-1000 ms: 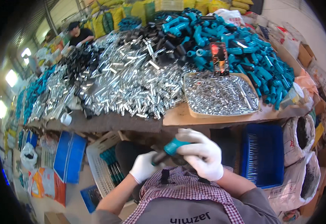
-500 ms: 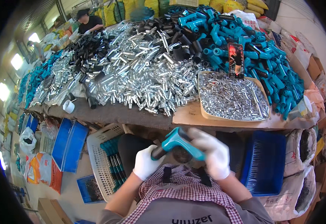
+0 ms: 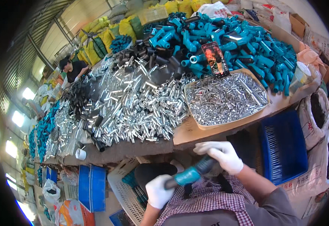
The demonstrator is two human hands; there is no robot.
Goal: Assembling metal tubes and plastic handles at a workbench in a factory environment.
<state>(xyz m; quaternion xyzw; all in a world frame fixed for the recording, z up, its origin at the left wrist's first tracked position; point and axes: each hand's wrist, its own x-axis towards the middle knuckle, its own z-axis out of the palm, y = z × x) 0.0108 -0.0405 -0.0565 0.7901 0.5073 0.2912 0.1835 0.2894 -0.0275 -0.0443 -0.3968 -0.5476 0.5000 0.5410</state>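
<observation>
Between my two white-gloved hands, above my lap, is a teal-and-black plastic handle (image 3: pixel 189 176), slightly blurred and slanting up to the right. My left hand (image 3: pixel 159 191) is closed round its black lower-left end. At the dark upper-right end, my right hand (image 3: pixel 224 155) is curled over it, its fingers pointing left and partly hiding that end. Behind the hands, on the bench, stands a shallow cream tray (image 3: pixel 199 125) of small metal pins and screws. A phone with a lit screen (image 3: pixel 215 59) leans at the tray's back edge.
A heap of silver metal tubes (image 3: pixel 134 109) covers the bench's middle; teal handles (image 3: pixel 247 45) are piled at back right. Below right stands a blue bin (image 3: pixel 290 150) holding thin rods. A white plastic crate (image 3: pixel 121 188) with teal-and-black parts is at lower left. Another person (image 3: pixel 74 69) works at far left.
My view has turned and tilted, shifting the bench. The handle has been turned over, so its wide curved end no longer shows. My right hand has moved from the teal end to the dark end.
</observation>
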